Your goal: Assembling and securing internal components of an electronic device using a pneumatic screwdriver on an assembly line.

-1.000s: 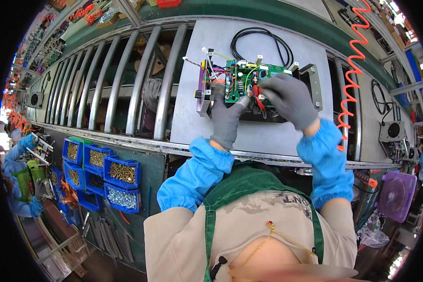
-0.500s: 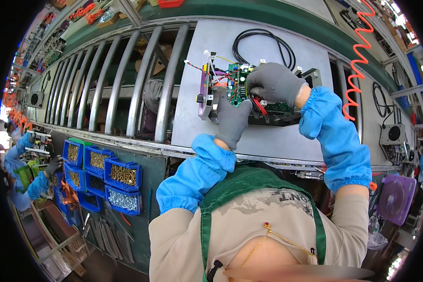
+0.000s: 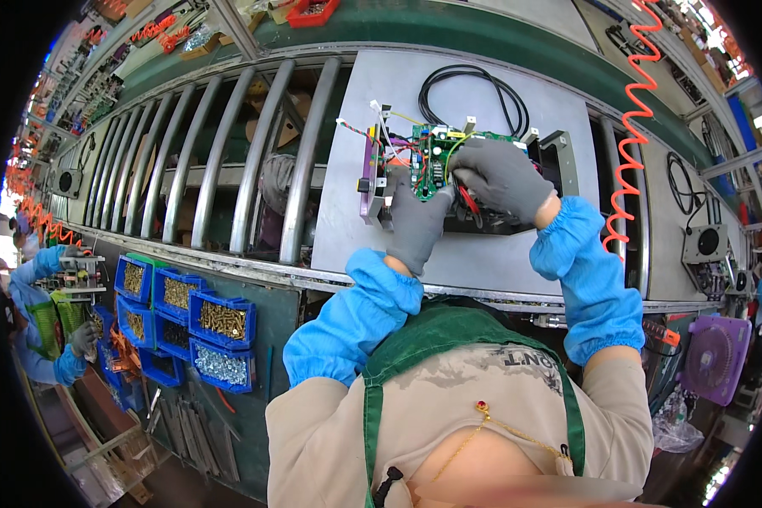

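Note:
An electronic unit with a green circuit board [image 3: 432,157], a purple end panel [image 3: 370,173] and metal brackets lies on a grey metal plate [image 3: 347,245]. My left hand [image 3: 418,227], in a grey glove, rests at the board's near left edge with fingers and thumb apart. Over the board's right part, my gloved right hand [image 3: 504,176] has its fingers curled together; what lies between the fingertips is hidden. Red wires [image 3: 467,201] come out below those fingers, and a yellow-green wire [image 3: 455,146] loops beside them. Thin coloured wires run between the panel and the board.
A coiled black cable [image 3: 516,93] lies behind the unit. Metal rollers [image 3: 254,161] run to the left. Blue bins [image 3: 222,320] of screws stand at the lower left, near another person's gloved hand [image 3: 85,337]. An orange coiled hose [image 3: 625,169] hangs at the right, above a purple fan [image 3: 711,360].
My right hand has shifted slightly down and its forearm has swung inward, baring more of the right bracket. My left hand stays by the board's edge. The whole view has tilted slightly.

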The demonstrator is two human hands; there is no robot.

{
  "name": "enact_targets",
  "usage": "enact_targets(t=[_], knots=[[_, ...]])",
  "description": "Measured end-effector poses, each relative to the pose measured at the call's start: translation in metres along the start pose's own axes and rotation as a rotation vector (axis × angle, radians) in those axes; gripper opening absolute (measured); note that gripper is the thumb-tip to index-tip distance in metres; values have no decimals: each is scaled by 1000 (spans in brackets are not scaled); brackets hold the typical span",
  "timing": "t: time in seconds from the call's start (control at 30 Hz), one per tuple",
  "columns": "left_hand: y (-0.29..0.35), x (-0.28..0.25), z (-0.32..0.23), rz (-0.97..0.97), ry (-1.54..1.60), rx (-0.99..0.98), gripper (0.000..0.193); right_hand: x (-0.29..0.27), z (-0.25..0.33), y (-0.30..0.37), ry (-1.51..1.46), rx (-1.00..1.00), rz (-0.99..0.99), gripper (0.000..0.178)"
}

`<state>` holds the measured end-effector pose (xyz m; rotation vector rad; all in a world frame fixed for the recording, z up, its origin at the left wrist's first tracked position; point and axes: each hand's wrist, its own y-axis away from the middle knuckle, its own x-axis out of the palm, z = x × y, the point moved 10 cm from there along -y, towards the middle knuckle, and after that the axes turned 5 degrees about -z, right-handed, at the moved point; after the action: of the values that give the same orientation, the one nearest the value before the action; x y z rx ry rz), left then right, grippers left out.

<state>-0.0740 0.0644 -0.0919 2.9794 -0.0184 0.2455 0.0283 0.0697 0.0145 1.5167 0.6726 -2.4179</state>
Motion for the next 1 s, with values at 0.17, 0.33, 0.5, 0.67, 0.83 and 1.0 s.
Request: enact_targets(t=[0.17,0.33,0.5,0.67,0.83,1.0], knots=[[5,1,-2,93,54,5,45,-3,18,23,158,196,93,38],[2,8,9,218,153,-73,55,2,37,26,367,98,-77,42],[-1,9,16,278,172,-58,64,7,34,24,262,18,-85,38],[-1,9,21,258,82,-121,63,10,32,21,298,23,-38,37],[0,6,21,256,169,-67,54,3,10,36,-28,279,-162,38],[-3,5,31,296,116,-97,50,-5,7,41,17,410,-267,26]])
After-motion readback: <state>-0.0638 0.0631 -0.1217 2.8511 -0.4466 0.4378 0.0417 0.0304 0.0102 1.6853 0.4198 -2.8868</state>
